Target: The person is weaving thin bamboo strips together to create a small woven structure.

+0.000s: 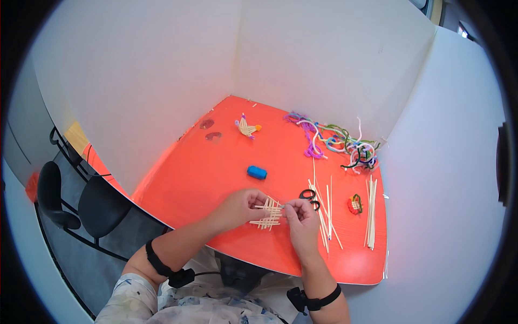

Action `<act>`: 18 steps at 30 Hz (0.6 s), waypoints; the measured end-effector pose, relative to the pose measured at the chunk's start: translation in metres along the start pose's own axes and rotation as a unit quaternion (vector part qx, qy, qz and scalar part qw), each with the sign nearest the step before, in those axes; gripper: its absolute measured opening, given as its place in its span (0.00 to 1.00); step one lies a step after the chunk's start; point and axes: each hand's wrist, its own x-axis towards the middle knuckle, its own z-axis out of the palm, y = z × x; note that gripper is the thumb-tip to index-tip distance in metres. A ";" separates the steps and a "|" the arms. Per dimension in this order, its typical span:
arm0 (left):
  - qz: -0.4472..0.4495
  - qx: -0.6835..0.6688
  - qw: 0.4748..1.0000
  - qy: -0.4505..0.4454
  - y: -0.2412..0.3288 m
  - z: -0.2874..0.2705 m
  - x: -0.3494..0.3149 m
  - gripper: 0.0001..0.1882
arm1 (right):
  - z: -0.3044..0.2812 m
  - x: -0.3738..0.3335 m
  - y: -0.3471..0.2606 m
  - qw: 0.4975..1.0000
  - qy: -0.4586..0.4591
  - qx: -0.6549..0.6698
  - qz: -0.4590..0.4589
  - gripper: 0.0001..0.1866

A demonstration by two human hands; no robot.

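A small woven lattice of pale flat strips point(269, 215) is held just above the near part of the red table. My left hand point(245, 208) is closed on its left side, thumb and fingers pinching the strips. At the upper right edge of the weave, my right hand point(300, 214) is closed in a pinch; what lies between those fingertips is too small to make out. Black-handled scissors point(308, 195) lie just beyond my right hand, partly hidden by it. Loose pale strips point(327, 216) are scattered right beside that hand.
Beyond my hands lies a blue roll point(257, 173). Farther back sits a small woven piece with coloured tips point(247, 127). Tangled coloured pipe cleaners point(345, 141) fill the back right, with a red-and-green woven piece point(355, 204) and a strip bundle point(371, 213) nearer. White panels point(324, 59) enclose the red table point(205, 178).
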 end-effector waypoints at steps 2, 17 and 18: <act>-0.008 0.002 1.000 -0.004 0.008 -0.004 0.011 0.12 | -0.006 0.004 0.000 1.000 0.010 0.005 -0.009 0.03; -0.052 -0.206 0.974 -0.079 -0.003 -0.011 0.051 0.10 | -0.012 0.019 -0.019 0.997 0.045 -0.059 -0.017 0.03; -0.054 -0.211 0.972 -0.085 -0.002 -0.013 0.050 0.10 | -0.011 0.019 -0.017 0.996 0.045 -0.075 -0.008 0.03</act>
